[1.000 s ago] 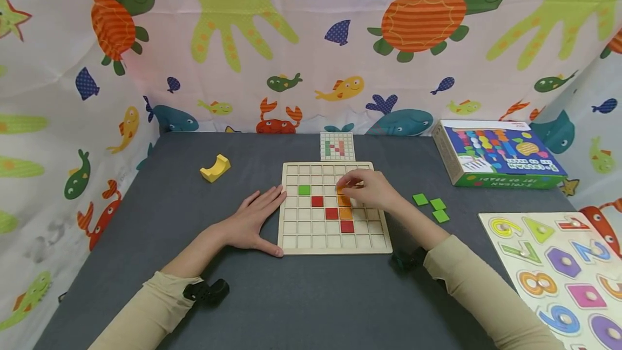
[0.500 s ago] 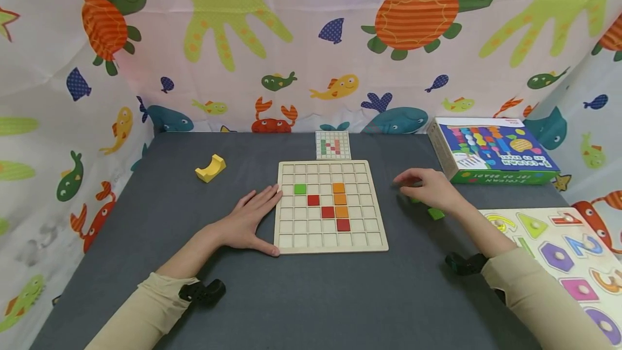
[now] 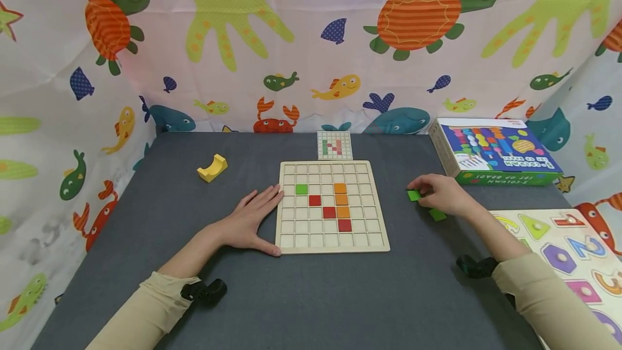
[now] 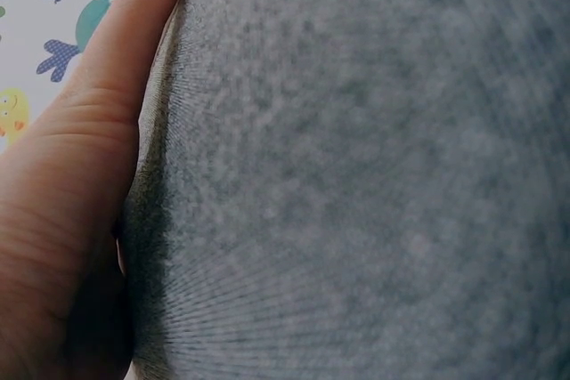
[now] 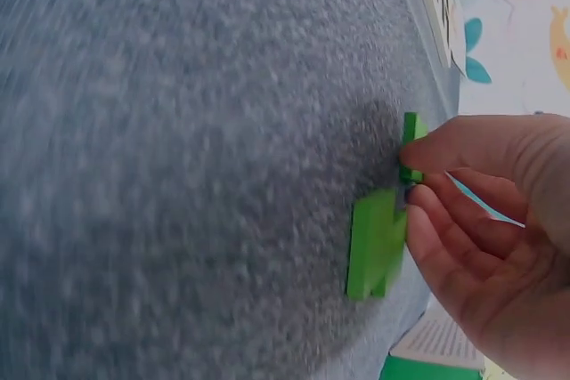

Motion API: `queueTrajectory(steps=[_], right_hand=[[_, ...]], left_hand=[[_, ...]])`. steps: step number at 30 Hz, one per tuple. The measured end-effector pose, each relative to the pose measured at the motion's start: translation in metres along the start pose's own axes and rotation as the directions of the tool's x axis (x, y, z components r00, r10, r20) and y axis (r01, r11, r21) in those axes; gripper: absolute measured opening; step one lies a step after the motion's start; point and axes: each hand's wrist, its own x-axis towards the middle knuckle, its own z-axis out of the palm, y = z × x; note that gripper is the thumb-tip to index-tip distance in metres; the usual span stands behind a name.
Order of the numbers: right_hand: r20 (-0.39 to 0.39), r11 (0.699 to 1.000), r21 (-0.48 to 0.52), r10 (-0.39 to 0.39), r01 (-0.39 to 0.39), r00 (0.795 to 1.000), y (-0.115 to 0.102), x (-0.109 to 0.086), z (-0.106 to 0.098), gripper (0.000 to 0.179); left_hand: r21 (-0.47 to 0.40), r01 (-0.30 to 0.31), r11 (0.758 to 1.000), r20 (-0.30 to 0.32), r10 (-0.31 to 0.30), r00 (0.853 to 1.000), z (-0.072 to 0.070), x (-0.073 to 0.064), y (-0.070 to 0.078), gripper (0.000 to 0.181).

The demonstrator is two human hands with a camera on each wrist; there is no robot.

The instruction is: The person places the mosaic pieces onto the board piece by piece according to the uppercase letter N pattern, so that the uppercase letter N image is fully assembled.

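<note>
My left hand lies spread and flat at the left edge of a wooden grid board, its fingertips and thumb against the rim. On the board are a green tile, several orange tiles and several red tiles. Right of the board, my right hand reaches down with bent fingers and takes a loose green tile between thumb and fingers. In the right wrist view the thumb lies against that green tile. Another green tile lies beside the hand, which partly hides the group.
A small pattern card stands behind the board. A yellow curved block sits at left. At right are a blue and green box and a number-and-shape puzzle board. A printed cloth walls the back.
My right hand has left the board for the green tiles on the right, uncovering the top orange tile, and its fingers have now come down on one. The left hand stays put.
</note>
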Motion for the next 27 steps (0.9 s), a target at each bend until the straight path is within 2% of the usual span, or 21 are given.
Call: queueTrajectory(steps=[6, 10, 20, 27], right_hand=[[-0.068, 0.999, -0.007, -0.036, 0.035, 0.997, -0.005, 0.008, 0.008, 0.029], [-0.082, 0.999, 0.01, -0.041, 0.042, 0.996, -0.012, 0.014, 0.014, 0.029], [-0.054, 0.986, 0.166, 0.014, -0.005, 0.998, -0.05, 0.038, 0.03, 0.032], [-0.002, 0.955, 0.297, 0.006, -0.005, 1.0, -0.081, 0.056, 0.052, 0.034]], left_hand=[[-0.003, 0.004, 1.0, 0.001, -0.004, 1.0, 0.001, 0.001, -0.001, 0.125], [0.0, 0.004, 1.0, -0.001, -0.004, 1.0, 0.002, 0.001, -0.002, 0.125], [-0.007, 0.006, 1.0, 0.001, -0.006, 1.0, 0.001, 0.001, -0.002, 0.125], [-0.006, 0.0, 1.0, 0.0, 0.0, 1.0, 0.001, 0.001, -0.001, 0.124]])
